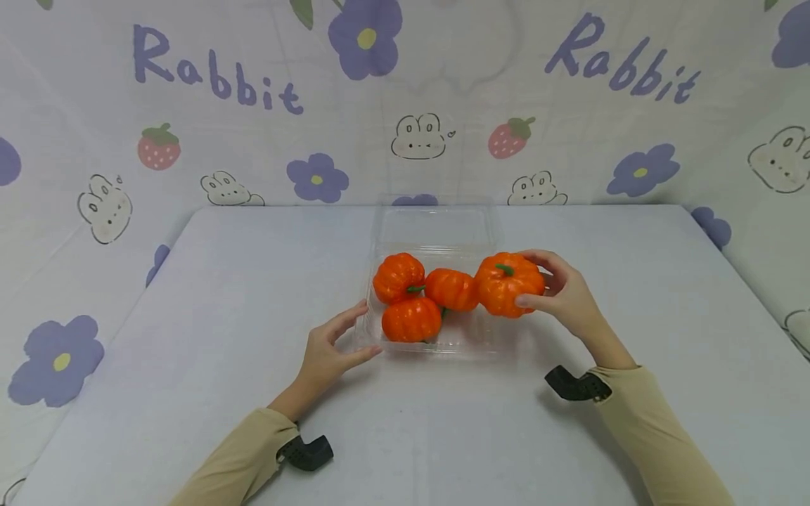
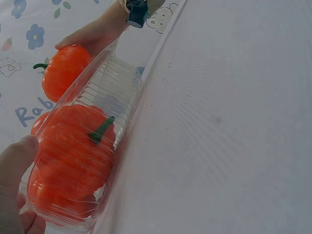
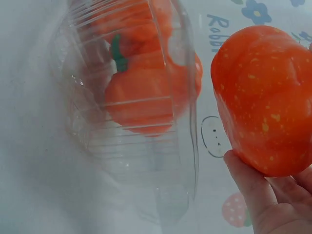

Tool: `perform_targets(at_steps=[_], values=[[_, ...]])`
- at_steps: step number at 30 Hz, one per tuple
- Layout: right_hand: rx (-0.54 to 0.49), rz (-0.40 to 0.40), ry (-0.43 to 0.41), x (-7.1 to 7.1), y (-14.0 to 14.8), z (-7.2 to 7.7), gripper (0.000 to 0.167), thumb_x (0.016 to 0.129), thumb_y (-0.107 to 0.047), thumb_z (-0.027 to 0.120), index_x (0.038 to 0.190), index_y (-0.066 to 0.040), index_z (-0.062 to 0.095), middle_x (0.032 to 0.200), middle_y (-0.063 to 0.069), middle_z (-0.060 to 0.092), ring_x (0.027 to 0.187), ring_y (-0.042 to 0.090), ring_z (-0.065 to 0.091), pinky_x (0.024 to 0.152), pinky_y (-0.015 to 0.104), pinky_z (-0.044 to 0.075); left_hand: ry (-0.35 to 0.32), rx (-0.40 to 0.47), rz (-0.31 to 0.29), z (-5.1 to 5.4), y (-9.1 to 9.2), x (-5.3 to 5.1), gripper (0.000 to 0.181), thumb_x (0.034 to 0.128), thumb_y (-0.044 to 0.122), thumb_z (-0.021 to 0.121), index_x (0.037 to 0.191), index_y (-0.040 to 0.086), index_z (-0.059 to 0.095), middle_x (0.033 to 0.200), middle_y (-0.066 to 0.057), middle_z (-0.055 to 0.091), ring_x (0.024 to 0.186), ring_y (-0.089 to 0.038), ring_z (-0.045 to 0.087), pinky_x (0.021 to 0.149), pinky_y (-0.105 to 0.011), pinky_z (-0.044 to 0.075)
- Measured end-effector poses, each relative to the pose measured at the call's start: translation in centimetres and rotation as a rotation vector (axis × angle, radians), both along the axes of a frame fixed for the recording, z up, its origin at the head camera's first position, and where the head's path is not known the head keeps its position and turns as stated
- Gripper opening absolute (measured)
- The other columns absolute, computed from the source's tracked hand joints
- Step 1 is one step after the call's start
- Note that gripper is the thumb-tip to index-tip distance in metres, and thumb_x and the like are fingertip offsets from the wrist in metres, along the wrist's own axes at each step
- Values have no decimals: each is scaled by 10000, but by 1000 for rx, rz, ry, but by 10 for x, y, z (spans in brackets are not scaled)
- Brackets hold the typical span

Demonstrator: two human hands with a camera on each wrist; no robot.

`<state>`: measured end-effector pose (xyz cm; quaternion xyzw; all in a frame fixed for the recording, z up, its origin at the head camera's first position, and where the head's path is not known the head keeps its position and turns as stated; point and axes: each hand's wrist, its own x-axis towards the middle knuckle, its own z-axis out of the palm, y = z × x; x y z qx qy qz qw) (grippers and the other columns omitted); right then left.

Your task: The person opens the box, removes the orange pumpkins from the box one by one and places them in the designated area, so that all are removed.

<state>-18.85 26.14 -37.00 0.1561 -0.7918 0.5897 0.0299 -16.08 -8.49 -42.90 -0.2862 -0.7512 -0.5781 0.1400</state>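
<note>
A clear plastic box (image 1: pixel 465 341) holds three small orange toy pumpkins: one at back left (image 1: pixel 399 276), one at front left (image 1: pixel 411 320), one in the middle (image 1: pixel 452 289). My left hand (image 1: pixel 329 351) holds the box's left end, its thumb at the front corner and its fingers along the side. A larger orange pumpkin (image 1: pixel 506 284) with a green stem is in my right hand (image 1: pixel 566 295), gripped between thumb and fingers. This pumpkin is raised over the box's right end. In the right wrist view, the pumpkin (image 3: pixel 265 100) appears beside the box wall (image 3: pixel 180 146), apart from it.
The box's clear lid (image 1: pixel 436 226) stands open at the back. A white cloth covers the table (image 1: pixel 405 436), and a printed rabbit-and-flower curtain (image 1: pixel 253 140) hangs behind. Dark devices sit at the left wrist (image 1: pixel 306 453) and right wrist (image 1: pixel 576 384).
</note>
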Motion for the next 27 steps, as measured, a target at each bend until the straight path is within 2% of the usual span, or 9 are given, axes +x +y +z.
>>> perform_targets(at_steps=[9,19,22,23,27], values=[[-61,-17,27,0,6,2,532,766,65,650,1244,71,416,1174,81,456,880,140,575,732,230,494,-32,-12,10,-1,0,0,560,630,-60,772,1125,-144,527,1170,-270,514,1098,-345,487,893,-456,394],[-28,-98,29,-2,15,2,522,789,-8,666,1249,40,425,1186,89,446,901,128,561,732,207,489,-27,-5,9,0,0,0,554,626,-71,770,1118,-147,528,1163,-277,514,1098,-353,485,893,-463,392],[-32,-144,34,-4,19,-1,522,785,-51,686,1239,19,439,1207,109,445,913,122,556,733,196,484,-24,-4,9,1,0,0,551,624,-73,769,1115,-149,530,1160,-279,516,1096,-356,485,893,-464,391],[-77,-140,38,-7,22,-5,518,774,-46,696,1231,5,456,1213,110,449,919,127,559,729,194,486,-24,-4,10,1,0,0,551,624,-74,769,1114,-149,530,1159,-279,516,1094,-356,486,893,-464,391],[-132,-162,44,-15,34,-16,529,763,-64,711,1234,-33,471,1255,124,435,960,150,555,736,198,486,-20,-5,15,1,0,1,545,621,-73,771,1107,-146,535,1156,-277,519,1091,-357,489,895,-467,389]])
